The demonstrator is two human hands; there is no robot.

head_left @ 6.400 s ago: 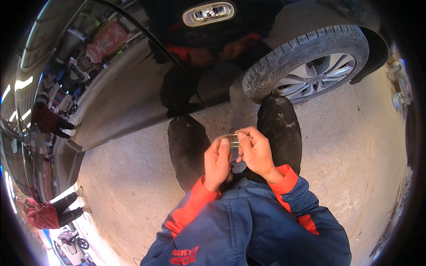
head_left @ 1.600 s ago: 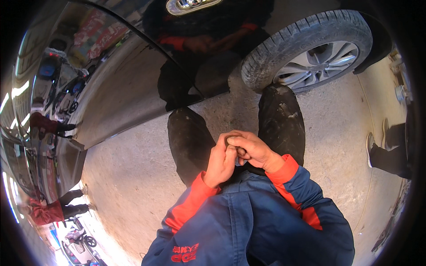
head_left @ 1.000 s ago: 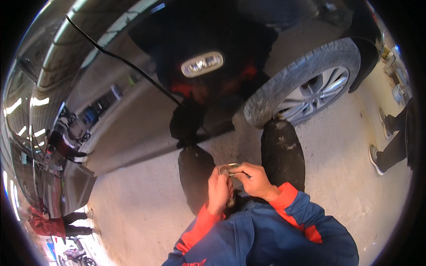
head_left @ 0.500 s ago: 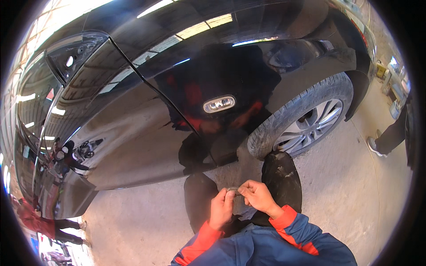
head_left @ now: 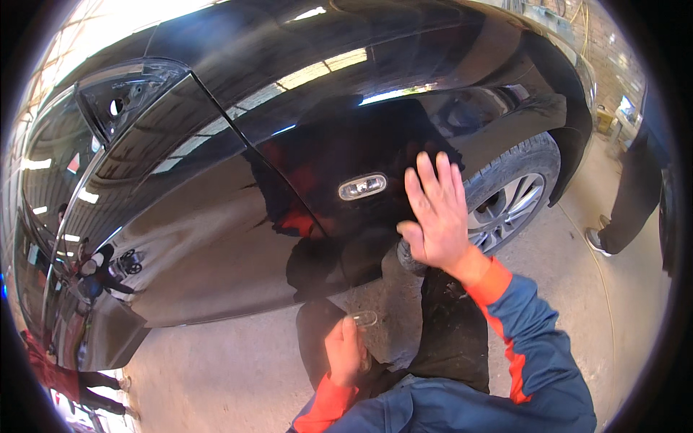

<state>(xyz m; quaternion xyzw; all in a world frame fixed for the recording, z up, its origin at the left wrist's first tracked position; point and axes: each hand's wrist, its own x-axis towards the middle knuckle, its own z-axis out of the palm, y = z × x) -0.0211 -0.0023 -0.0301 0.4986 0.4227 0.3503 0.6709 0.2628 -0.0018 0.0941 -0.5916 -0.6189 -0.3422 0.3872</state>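
My left hand [head_left: 345, 350] is closed on a small oval ring [head_left: 368, 312], which sticks out past the fingertips above my knees. The ring has a thin pale rim; its shape resembles the lamp's surround. My right hand [head_left: 439, 216] is raised with fingers spread, holding nothing, in front of the glossy black car fender [head_left: 404, 133]; whether the palm touches the paint I cannot tell. A clear oval side marker lamp [head_left: 362, 187] with a light rim sits in the fender, left of my right hand.
Behind my right forearm is the front wheel [head_left: 516, 198]. The car door [head_left: 195, 238] lies left of the fender seam. A person in dark trousers [head_left: 635, 191] stands on the concrete floor [head_left: 216, 361] at right; another in red [head_left: 54, 372] is at far left.
My right hand has left the small piece that both hands held together, rising to the fender with fingers spread. My left hand keeps the oval ring and has shifted slightly lower.
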